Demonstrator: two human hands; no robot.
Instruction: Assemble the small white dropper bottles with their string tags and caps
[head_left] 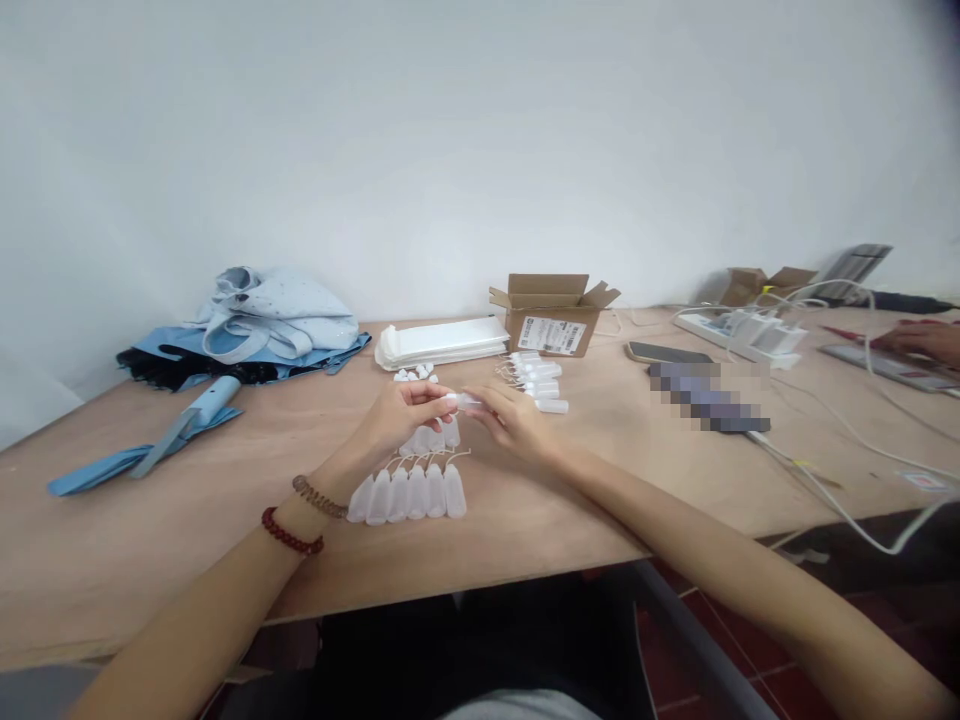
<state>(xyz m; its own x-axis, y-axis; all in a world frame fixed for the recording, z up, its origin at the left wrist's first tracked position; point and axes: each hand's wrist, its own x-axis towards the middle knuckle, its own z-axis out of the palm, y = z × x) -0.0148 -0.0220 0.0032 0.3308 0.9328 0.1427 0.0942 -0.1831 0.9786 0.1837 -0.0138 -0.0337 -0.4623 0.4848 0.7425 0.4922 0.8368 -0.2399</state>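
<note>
As I look through the head view, I find both hands brought together over the middle of the bench (570, 535), with a small translucent bottle (467, 401) between them. I see the left hand (409, 408) pinching its white end between thumb and fingers, so that grip is clamped on it. The right hand (517, 415) has its fingers closed around the other end, its grip clamped on the same piece; I can't make out the finer detail where the fingertips meet it.

Below the hands I have a front row of bottles (417, 492) lying side by side, thin pale strands at their upper ends, and a second row (430, 438) just behind, partly hidden by the left hand. More bottles (543, 387) lie beyond the right hand, near an open cardboard box (547, 318). Small white caps (412, 374) sit just past the left hand, in front of a white stack (446, 341).

Off to the left I see a pale blue cloth bundle (289, 312) on darker blue fabric. Toward the right lie a dark phone (667, 352) and a white power strip (780, 352); at that edge, another person's hand (930, 340) rests over a flat device (881, 366).
</note>
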